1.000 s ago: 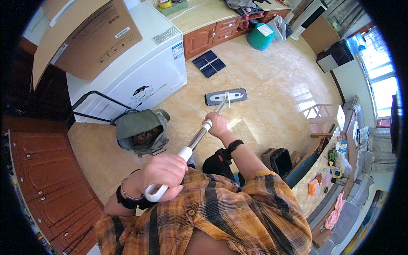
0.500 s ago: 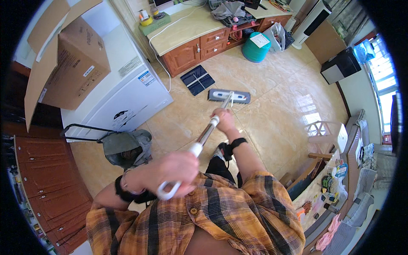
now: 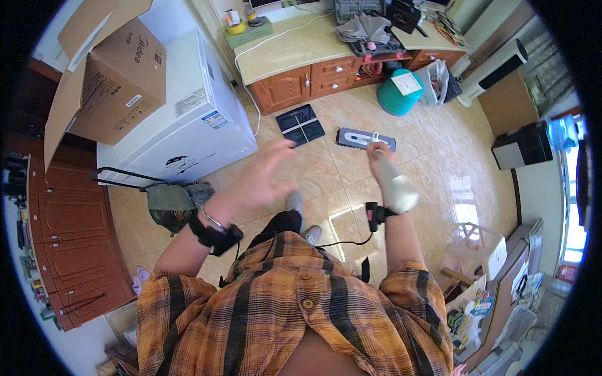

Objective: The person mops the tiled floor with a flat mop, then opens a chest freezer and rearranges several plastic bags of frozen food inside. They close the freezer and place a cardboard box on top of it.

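My right hand point(image 3: 381, 164) is closed around the pole of a floor brush, out in front of me. The pole's pale lower end of the grip point(image 3: 400, 191) looks blurred and points up toward me, over my right wrist. Beyond the hand, the flat grey-and-white brush head point(image 3: 365, 138) rests on the tiled floor. My left hand point(image 3: 256, 178) hangs in the air to the left, fingers apart and slightly smeared, holding nothing. Black bands circle both wrists, and a thin black cable runs from the right one.
A dark square floor scale point(image 3: 300, 124) lies left of the brush head. Left stands a white chest appliance point(image 3: 207, 135) under an open cardboard box point(image 3: 122, 84). A teal bin point(image 3: 399, 94) and a wooden cabinet point(image 3: 282, 89) stand ahead. A plastic stool point(image 3: 480, 244) is at right.
My left hand has let go of the pole and opened. My right hand still grips it, and the pole has swung right and more upright. The view has shifted.
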The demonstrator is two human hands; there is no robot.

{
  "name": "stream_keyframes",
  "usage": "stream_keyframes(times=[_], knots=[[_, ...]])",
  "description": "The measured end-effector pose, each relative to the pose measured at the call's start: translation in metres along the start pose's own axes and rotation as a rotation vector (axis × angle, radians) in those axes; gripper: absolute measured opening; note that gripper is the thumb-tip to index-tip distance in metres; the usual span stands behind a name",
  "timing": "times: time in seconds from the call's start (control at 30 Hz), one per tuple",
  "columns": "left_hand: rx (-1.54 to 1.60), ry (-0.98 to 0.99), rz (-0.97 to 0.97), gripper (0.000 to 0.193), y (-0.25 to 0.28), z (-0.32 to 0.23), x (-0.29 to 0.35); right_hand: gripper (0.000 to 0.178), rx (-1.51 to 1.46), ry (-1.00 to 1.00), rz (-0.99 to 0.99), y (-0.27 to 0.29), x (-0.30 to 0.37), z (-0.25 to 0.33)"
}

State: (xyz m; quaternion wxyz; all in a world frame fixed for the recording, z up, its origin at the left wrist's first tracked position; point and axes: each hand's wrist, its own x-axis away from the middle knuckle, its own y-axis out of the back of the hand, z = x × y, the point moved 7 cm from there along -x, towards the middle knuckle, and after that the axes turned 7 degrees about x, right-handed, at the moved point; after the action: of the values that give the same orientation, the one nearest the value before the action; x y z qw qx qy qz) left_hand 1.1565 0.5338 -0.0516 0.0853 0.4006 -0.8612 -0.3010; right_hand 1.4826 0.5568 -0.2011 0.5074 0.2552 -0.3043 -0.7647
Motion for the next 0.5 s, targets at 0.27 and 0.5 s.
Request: stream_keyframes(times=[0.27, 0.5], knots=[[-0.551, 0.668, -0.434, 0.077, 0.142, 0.227, 0.028, 0.024, -0.066, 0.108, -0.060, 0.022, -0.127, -0.022], [-0.636, 0.992, -0.598, 0.098, 0.201, 0.321, -0.009, 0.019, -0.127, 0.012, -0.021, 0.044, -0.232, -0.034]])
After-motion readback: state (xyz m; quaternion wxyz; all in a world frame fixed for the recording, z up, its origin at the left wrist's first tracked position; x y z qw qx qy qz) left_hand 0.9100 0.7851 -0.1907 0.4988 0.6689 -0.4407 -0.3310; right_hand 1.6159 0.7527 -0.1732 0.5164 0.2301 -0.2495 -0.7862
